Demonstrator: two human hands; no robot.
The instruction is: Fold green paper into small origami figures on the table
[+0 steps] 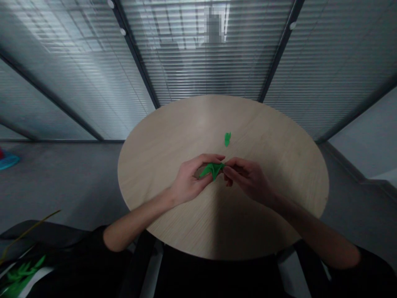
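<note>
By striped blinds (211,78), above a round, pale desk (173,132): holding a folded green thing (212,169) in the left hand (189,178), with fingers curled around it — likely to keep it still. Pinching its tip in the right hand (248,176), with fingers close, maybe for care. Farther off on the desk, a little green piece (227,139) — maybe out of the way.

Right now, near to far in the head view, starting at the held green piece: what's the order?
Held green piece → small loose green piece → table's far edge → slatted blinds.
</note>
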